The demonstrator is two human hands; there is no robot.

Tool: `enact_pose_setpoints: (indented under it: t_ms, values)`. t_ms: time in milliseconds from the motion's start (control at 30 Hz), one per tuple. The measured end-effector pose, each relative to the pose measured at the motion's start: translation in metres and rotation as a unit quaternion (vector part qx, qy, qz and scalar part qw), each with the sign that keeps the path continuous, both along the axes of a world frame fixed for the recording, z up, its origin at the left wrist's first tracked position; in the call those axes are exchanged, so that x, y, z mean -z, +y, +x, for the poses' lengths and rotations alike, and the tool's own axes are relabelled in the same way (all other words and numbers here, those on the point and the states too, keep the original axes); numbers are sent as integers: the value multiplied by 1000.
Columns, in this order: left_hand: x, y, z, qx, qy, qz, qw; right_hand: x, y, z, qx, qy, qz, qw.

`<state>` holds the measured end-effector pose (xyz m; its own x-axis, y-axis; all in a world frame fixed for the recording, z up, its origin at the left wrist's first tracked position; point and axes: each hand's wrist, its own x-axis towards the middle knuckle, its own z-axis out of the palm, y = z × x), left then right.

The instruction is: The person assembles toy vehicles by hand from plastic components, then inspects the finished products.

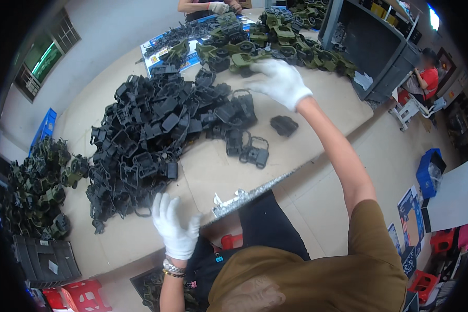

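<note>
White fabric gloves point(178, 240) cover both your hands. Your right hand point(281, 83) is spread with nothing visibly gripped, its fingertips just beside a green toy vehicle point(240, 63); whether they touch it, I cannot tell. More green vehicles point(286, 35) lie beyond that hand, and a single dark part point(284, 125) sits nearer you, just below it. Your left hand point(174, 229) is empty, fingers loosely raised at the table's point(203, 188) near edge; the heap of black plastic parts point(145, 130) rises beyond its fingertips.

A barred window point(47, 56) interrupts the pale wall point(114, 39).
</note>
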<state>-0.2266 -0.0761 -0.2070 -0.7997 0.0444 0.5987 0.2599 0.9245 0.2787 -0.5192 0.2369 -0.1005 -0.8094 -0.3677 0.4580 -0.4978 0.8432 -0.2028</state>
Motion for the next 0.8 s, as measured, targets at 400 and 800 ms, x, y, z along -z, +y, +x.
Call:
enact_pose_setpoints:
  t_ms: [400,800]
  values:
    - [10,3,-6,-62,-31,-28,997,29,-109,-210,-5,-184,31,982]
    - [13,0,-4,-66,-7,-13,998,36,-52,-127,-35,-114,5,993]
